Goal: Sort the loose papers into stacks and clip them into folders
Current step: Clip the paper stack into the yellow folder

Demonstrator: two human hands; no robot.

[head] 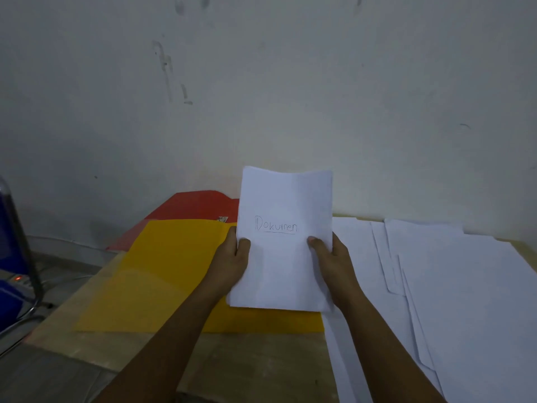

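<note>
A: Step?

B: Sorting, mid-way imo. Both hands hold a small stack of white sheets (286, 242) upright, lifted over the right part of the yellow folder (162, 274). Left hand (232, 261) grasps the stack's left edge, thumb on the front; right hand (331, 261) grasps the right edge, thumb on the front too. Fingers behind the paper are hidden, but both are clearly gripping it.

A: Any text?

B: Top sheet has handwritten "Dokumen", underlined. No brands or other labels readable.

A: Rest of scene?

B: Yellow folder lies flat on the table (247, 359), left-centre. Red folder (197, 207) sits farther back, partly under the yellow one, w/ a small metal clip fitting (223, 219) showing near its right side. Loose papers (436, 286) are fanned out, overlapping, over the right side of the table, so plenty unsorted.

A: Next move?

B: Guess: square up the stack's edges, then lay it in a folder and clip it. Needs the folder opened first; yellow looks closed. Can't tell which folder this stack belongs to.

A: Risk?

B: Sheets slipping out of line when one hand lets go.
</note>
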